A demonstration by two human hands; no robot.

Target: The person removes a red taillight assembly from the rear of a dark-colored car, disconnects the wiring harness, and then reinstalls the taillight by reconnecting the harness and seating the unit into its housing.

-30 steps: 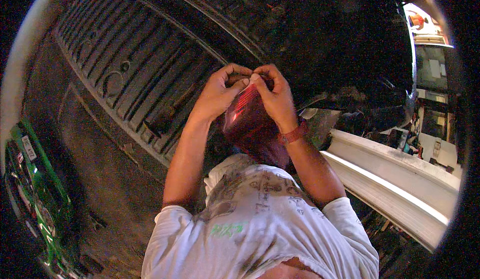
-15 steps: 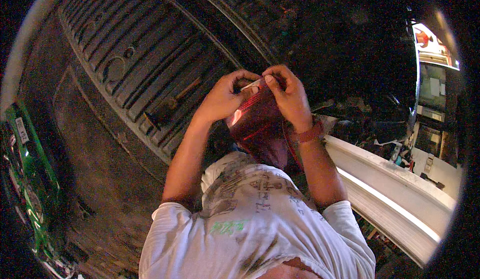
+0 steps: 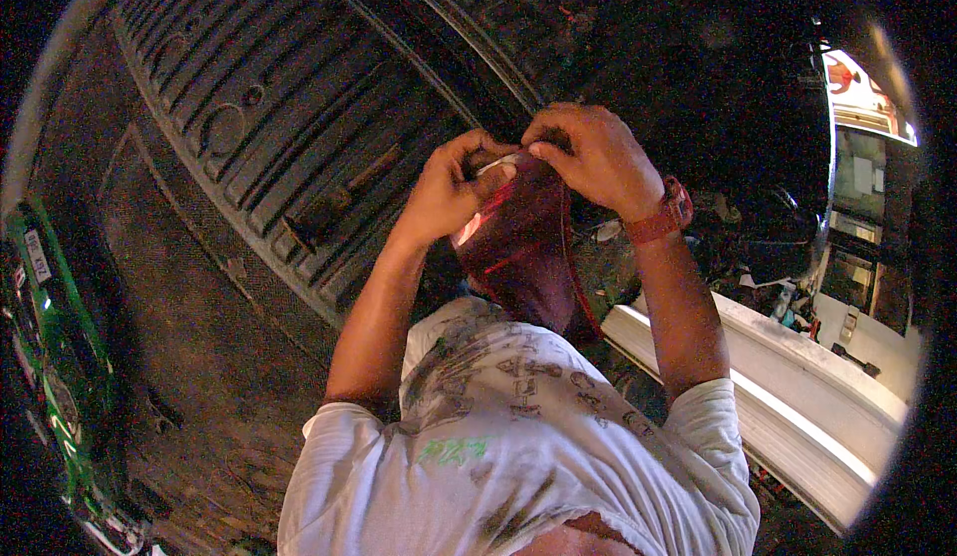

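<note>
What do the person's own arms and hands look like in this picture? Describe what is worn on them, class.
Both forearms are bare. The left hand wears nothing that shows. The right hand has a reddish-brown wristband, perhaps a watch strap, around its wrist. Short white sleeves of a stained white T-shirt with faded grey and green print cover the upper arms. No gloves or rings are visible.

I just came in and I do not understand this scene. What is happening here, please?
A person in a white printed T-shirt holds a dark red translucent piece, perhaps a bag or a plastic cover, up in front of the body. Both hands pinch its top edge close together: the left hand on the left side, the right hand, with a red wristband, on the right. Behind them is a dark ribbed panel. A white curved part lies at the lower right.
</note>
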